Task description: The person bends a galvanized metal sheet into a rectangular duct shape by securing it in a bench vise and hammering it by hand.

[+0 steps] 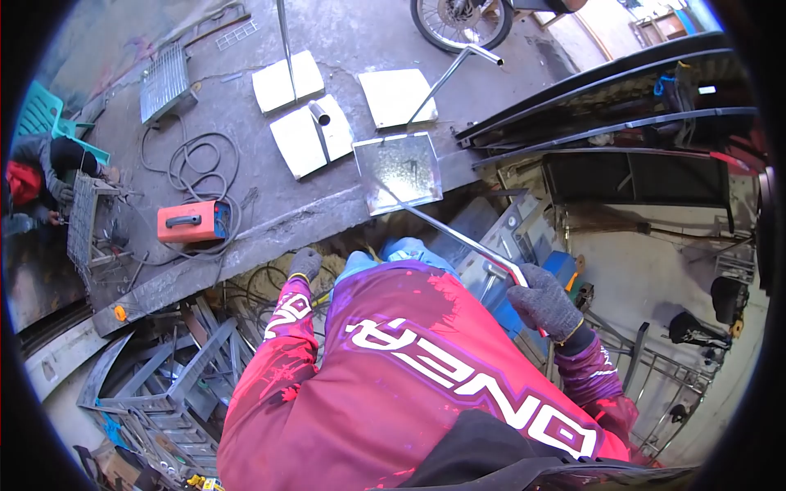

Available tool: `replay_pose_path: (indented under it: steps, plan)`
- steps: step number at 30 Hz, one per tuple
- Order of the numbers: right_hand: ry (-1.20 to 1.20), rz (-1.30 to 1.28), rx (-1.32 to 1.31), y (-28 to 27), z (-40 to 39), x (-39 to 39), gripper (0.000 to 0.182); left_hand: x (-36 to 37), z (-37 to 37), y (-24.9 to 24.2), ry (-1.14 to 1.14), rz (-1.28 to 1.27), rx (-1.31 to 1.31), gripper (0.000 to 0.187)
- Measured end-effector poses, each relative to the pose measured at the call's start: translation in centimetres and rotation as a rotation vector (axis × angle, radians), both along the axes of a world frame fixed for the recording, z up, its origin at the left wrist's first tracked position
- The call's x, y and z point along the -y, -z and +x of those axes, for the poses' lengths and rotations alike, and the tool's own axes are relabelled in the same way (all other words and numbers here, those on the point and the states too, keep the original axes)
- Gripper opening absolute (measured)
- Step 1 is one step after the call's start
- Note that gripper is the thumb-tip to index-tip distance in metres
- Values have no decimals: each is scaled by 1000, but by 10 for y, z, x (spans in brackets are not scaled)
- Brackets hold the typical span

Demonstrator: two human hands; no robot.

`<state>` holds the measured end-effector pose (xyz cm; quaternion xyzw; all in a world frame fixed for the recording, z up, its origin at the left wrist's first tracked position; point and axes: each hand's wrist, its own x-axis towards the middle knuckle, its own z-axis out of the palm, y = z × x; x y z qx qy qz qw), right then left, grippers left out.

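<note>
My right hand (547,303), in a grey knitted glove, is closed round a shiny bent metal pipe (458,237). The pipe slants up to a square metal plate (401,155), which is tilted at the edge of the concrete ledge. Also gloved in grey, my left hand (306,264) hangs low near that ledge, away from the plate; its fingers do not show clearly. Beyond the held piece, several pale square plates lie on the floor, among them a left plate (288,80), a middle plate (309,147) and a right plate (399,96), with metal pipes rising from them.
An orange welding machine (193,221) with a coiled cable (192,159) stands left on the concrete. At far left a person (49,172) works beside a wire-mesh frame (84,225). Metal frames (176,376) lie below left. A motorcycle wheel (461,20) is at the top.
</note>
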<state>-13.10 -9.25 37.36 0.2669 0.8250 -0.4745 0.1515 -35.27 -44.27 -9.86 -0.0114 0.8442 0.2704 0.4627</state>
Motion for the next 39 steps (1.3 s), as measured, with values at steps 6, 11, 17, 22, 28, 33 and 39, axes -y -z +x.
replay_pose_path:
  steps: [6,11,17,22,28,33,39]
  plan:
    - [398,-283,290,-49,-35,-24,11,-21,-3,3,-29,77,-20,32]
    - [234,-190,253,-55,-64,-37,14,-24,-5,10,-66,102,-32,34]
    - [151,-153,149,-43,-102,-54,16,-13,8,5,-159,107,-75,34]
    - [101,-110,17,-20,-153,-78,14,4,34,-2,-103,-11,-54,33]
    - [100,-135,-96,12,-226,-132,16,3,61,7,-222,-22,-38,35]
    - [40,-244,-257,-35,-280,-185,25,-39,67,-14,-305,-24,-84,31]
    - [137,-175,-297,-40,-362,-247,28,-91,72,-32,-439,17,-126,28]
